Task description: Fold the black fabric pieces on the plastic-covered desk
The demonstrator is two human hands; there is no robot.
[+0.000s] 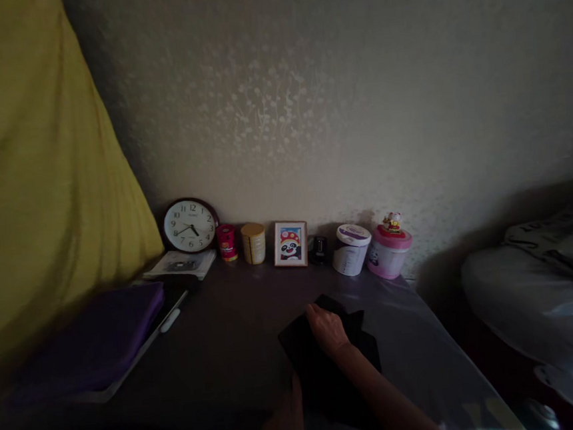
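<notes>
A flat black piece of cloth (325,379) with angular corners lies on the dark table (217,341), near its front. My right hand (326,328) is closed at the cloth's upper part, fingers curled down onto it. Low in the view, my left hand (287,419) is in deep shadow beside the cloth's left edge. One digit of it points up along that edge, while the other fingers are too dark to make out. Whether the left hand touches the cloth is unclear.
Along the wall stand a round clock (190,225), a red tub (227,242), a yellow canister (253,243), a framed panda picture (290,244), a white tub (352,249) and a pink-lidded tub (389,251). A purple case (97,338) lies left. A yellow curtain (36,163) hangs there.
</notes>
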